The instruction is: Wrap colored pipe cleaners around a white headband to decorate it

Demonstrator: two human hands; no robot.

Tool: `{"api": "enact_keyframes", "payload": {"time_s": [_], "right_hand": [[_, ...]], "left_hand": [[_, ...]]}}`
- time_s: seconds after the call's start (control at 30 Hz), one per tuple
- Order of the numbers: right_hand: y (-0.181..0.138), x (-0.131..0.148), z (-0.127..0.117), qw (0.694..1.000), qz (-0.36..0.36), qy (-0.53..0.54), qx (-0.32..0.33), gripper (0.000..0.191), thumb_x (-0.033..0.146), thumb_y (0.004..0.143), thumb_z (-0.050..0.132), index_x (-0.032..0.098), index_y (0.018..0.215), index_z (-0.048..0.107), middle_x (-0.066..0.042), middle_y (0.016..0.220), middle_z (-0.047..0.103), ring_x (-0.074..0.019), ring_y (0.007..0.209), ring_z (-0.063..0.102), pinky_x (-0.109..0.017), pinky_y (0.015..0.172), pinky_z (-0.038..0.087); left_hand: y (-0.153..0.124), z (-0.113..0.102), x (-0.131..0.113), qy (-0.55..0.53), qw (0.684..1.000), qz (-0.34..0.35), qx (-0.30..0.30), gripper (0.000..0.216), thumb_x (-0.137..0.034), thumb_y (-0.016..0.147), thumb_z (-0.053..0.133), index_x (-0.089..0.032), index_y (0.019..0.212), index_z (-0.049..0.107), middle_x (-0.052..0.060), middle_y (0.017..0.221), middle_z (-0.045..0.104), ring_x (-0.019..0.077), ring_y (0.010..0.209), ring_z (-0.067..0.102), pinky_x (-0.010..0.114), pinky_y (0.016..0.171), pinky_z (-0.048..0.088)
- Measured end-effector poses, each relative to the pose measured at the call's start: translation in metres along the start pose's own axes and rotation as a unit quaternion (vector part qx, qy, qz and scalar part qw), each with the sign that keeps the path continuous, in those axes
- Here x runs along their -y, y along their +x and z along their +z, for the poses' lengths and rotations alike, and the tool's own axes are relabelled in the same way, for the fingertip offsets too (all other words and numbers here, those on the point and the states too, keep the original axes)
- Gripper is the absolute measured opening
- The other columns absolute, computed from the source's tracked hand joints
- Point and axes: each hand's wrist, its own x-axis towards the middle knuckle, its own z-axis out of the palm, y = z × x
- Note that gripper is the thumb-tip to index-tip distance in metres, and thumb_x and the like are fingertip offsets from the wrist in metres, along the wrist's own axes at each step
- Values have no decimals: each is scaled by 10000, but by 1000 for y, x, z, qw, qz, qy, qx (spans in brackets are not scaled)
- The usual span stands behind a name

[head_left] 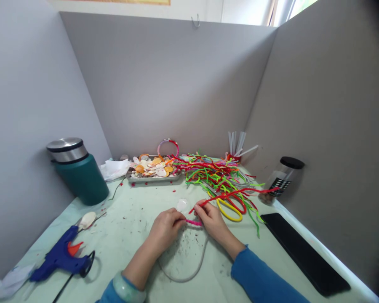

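Note:
Over the middle of the table I hold a thin grey-white hoop [183, 280], its lower curve hanging toward me. A short bright pink wrapping [194, 223] covers part of its top, between my hands. My left hand [166, 229] pinches the hoop at the left end of that wrapping. In my right hand [212, 219], thumb and fingers are closed on a long red pipe cleaner [233, 194], whose free end stretches right toward a jar. The right fingers are also close to the hoop; whether they touch it is hidden. Just beyond my hands lies a small clear round disc [183, 205].
Tangled coloured pipe cleaners [205, 170] lie behind, with yellow-and-red-handled scissors [229, 210]. A metal tray [154, 179] holds discs; a wrapped hoop [177, 148] stands behind. Left are a green bottle [85, 179] and blue glue gun [61, 254]; right, a jar [282, 179] and black strip [306, 254].

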Motion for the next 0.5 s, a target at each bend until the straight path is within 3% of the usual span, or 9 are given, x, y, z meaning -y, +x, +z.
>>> {"api": "enact_keyframes", "payload": {"time_s": [0.33, 0.5], "right_hand": [[-2, 6, 1, 999, -3, 13, 44, 194, 339, 836, 492, 170, 755, 538, 24, 628, 495, -109, 557, 429, -215, 521, 350], [-2, 1, 1, 997, 23, 51, 57, 181, 345, 815, 518, 176, 752, 519, 39, 596, 476, -102, 520, 422, -211, 492, 343]], "left_hand": [[0, 1, 2, -22, 1000, -1, 19, 196, -269, 810, 495, -215, 863, 676, 32, 821, 677, 161, 759, 589, 231, 678, 388], [-1, 2, 4, -25, 999, 11, 24, 180, -266, 796, 505, -205, 782, 674, 22, 769, 675, 152, 725, 584, 221, 653, 382]]}}
